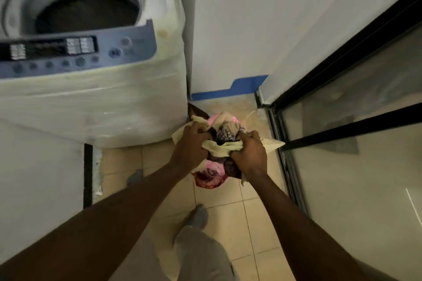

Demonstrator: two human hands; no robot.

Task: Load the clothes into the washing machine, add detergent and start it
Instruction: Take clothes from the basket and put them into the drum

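A white top-loading washing machine fills the upper left, its lid up and its dark drum showing nothing inside. A blue control panel with round buttons runs along its front. To its right, low over the floor, I hold a bundle of clothes: pink, dark red, striped and pale yellow pieces. My left hand grips the bundle's left side, on the pale yellow cloth. My right hand grips its right side. No detergent is in view.
A white wall with a blue base strip stands behind the bundle. A black-framed glass door runs along the right. The beige tiled floor is narrow here; my feet stand on it below the bundle.
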